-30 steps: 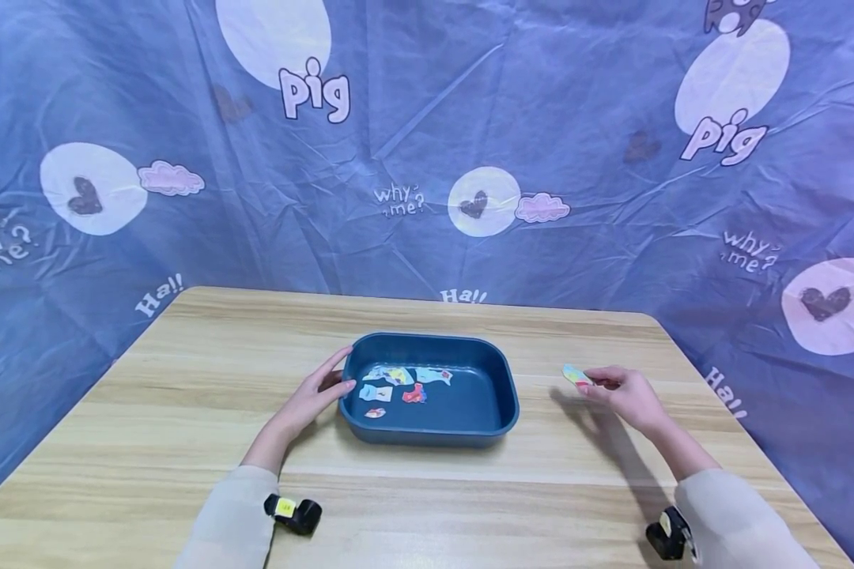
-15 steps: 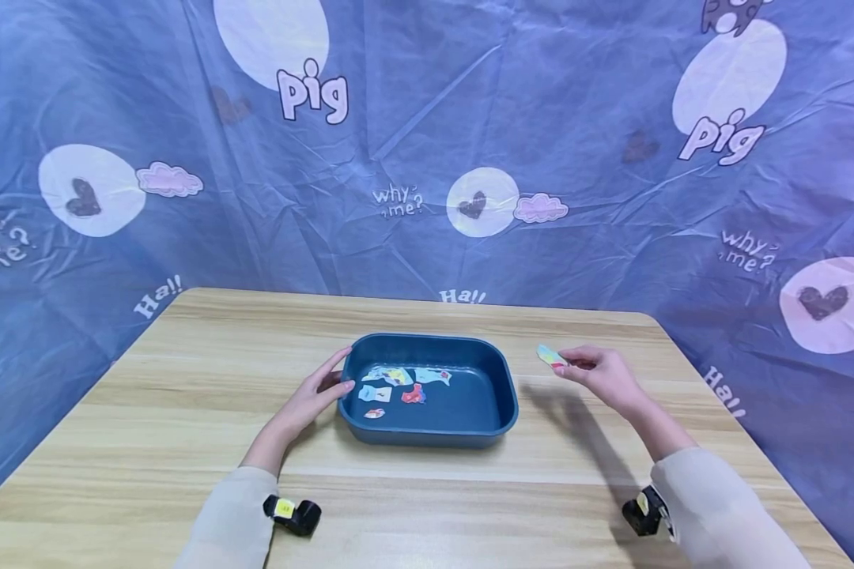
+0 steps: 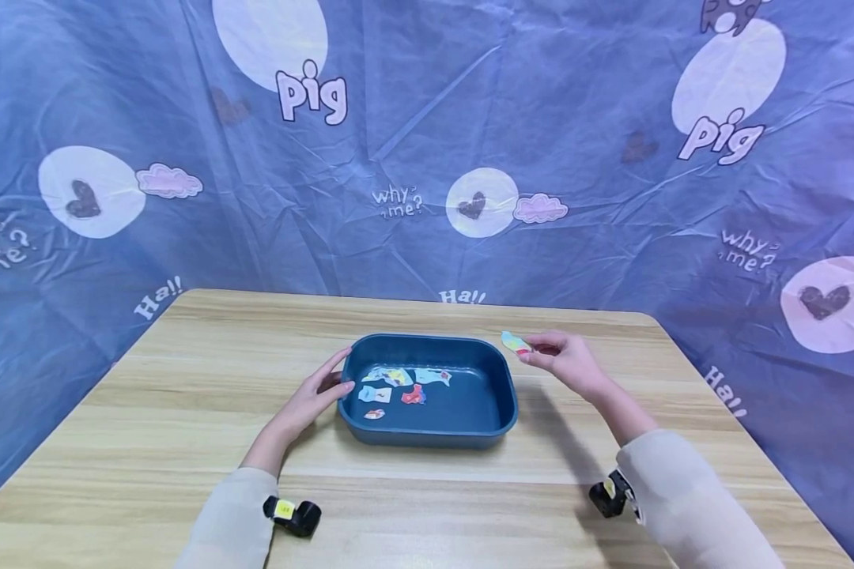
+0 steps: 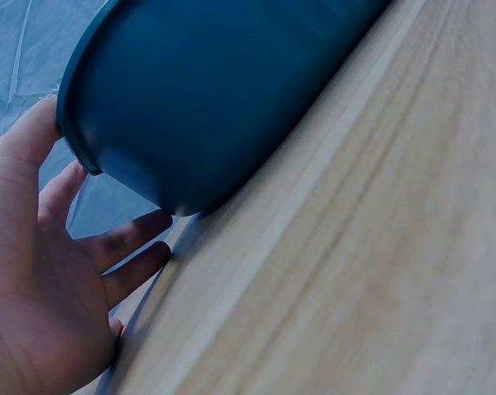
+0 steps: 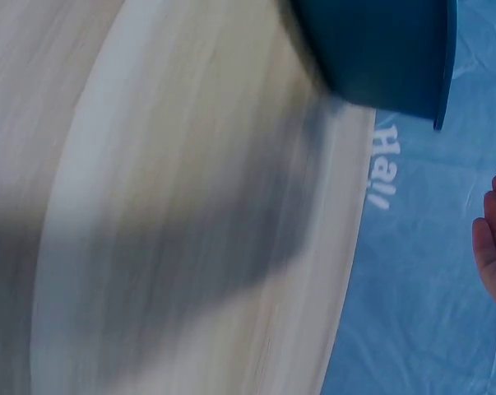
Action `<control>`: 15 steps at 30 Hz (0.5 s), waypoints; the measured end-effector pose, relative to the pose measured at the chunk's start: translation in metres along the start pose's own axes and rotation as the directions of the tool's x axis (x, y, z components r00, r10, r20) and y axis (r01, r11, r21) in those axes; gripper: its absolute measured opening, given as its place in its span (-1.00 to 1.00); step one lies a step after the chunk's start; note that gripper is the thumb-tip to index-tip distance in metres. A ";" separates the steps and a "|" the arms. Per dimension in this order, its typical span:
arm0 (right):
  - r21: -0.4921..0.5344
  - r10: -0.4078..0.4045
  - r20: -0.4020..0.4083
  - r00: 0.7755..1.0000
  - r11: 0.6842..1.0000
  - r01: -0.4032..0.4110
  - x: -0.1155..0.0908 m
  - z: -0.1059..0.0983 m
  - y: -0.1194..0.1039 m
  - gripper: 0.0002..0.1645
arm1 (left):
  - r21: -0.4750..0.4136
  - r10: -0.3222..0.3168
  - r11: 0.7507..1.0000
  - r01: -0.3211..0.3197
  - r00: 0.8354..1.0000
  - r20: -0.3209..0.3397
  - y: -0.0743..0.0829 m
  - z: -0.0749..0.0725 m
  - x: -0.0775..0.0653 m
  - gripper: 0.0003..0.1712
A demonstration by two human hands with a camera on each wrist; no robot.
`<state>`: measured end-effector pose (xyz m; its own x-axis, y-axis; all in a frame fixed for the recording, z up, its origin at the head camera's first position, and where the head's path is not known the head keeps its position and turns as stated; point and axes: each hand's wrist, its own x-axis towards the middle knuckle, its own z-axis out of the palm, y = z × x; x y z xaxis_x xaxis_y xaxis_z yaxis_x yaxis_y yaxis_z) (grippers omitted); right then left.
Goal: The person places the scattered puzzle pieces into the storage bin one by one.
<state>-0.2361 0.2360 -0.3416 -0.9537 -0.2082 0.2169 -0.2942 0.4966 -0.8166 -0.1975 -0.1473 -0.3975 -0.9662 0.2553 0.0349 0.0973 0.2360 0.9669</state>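
A dark blue rectangular basin [image 3: 427, 436] stands on the table, with several irregular colourful paper scraps lying on the left part of its floor, among them a red scrap [image 3: 413, 394] and a pale blue scrap [image 3: 375, 393]. My left hand [image 3: 307, 405] rests against the basin's left end, thumb and fingers spread and fairly straight along its rim and outer wall, as the left wrist view also shows. Raised near the basin's back right corner, my right hand [image 3: 565, 365] pinches a light blue, yellow and red paper scrap [image 3: 515, 342]. The right wrist view catches only part of that hand's fingers.
The wood-grain table [image 3: 156, 411] ends at a back edge just beyond the basin. Behind it hangs a blue printed cloth [image 3: 413, 261]. Each sleeve carries a black wrist camera, the left camera [image 3: 293, 515] and the right camera [image 3: 610, 495].
My right hand has moved left and away from me with the pinched paper scrap, from the table's right side to close by the basin's right end. The left hand and basin stay put.
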 end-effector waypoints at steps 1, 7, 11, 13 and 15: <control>0.004 -0.005 0.000 1.000 1.000 0.005 0.002 0.003 -0.001 -0.54 | 0.002 -0.001 1.000 0.001 1.000 0.000 0.000 0.000 0.000 -0.35; 0.042 -0.027 0.019 0.999 0.999 0.026 0.008 0.020 -0.010 -0.57 | 0.001 -0.001 1.000 0.001 1.000 -0.003 0.001 0.000 0.000 -0.35; 0.066 -0.026 0.030 0.999 0.998 0.024 0.011 0.033 -0.014 -0.58 | 0.002 0.001 1.000 -0.001 1.000 -0.002 0.001 0.000 0.000 -0.35; 0.075 -0.019 0.037 0.999 0.997 0.017 0.012 0.039 -0.017 -0.58 | 0.001 0.002 1.000 -0.002 1.000 -0.003 0.001 0.000 0.000 -0.35; 0.086 -0.021 0.041 0.999 0.996 0.017 0.013 0.045 -0.019 -0.59 | 0.003 0.003 1.000 -0.003 1.000 -0.003 0.000 0.000 0.000 -0.35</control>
<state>-0.2399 0.1859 -0.3481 -0.9441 -0.2525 0.2119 -0.3041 0.4190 -0.8556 -0.1975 -0.1474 -0.3973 -0.9668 0.2527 0.0382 0.1004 0.2379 0.9661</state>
